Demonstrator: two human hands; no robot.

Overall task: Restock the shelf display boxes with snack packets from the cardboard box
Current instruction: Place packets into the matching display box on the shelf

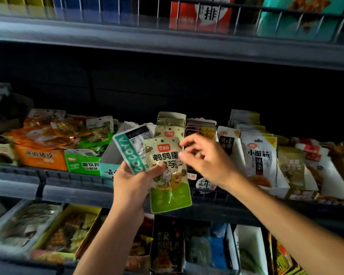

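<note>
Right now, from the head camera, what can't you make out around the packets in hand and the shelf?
- Right hand: motion-blurred, so whether its fingers pinch anything is unclear.
- Teal-edged packet: mostly covered by the green-and-cream packet in the left hand; its front faces away.
- Cardboard box: not in frame.
- Display box behind the packets: how full it is stays hidden.
- Bottom shelf boxes: dim, blurred.

Dim, shadowed shelves; right hand (205,161) motion-blurred (edges soft and bowed by the wide lens).
</note>
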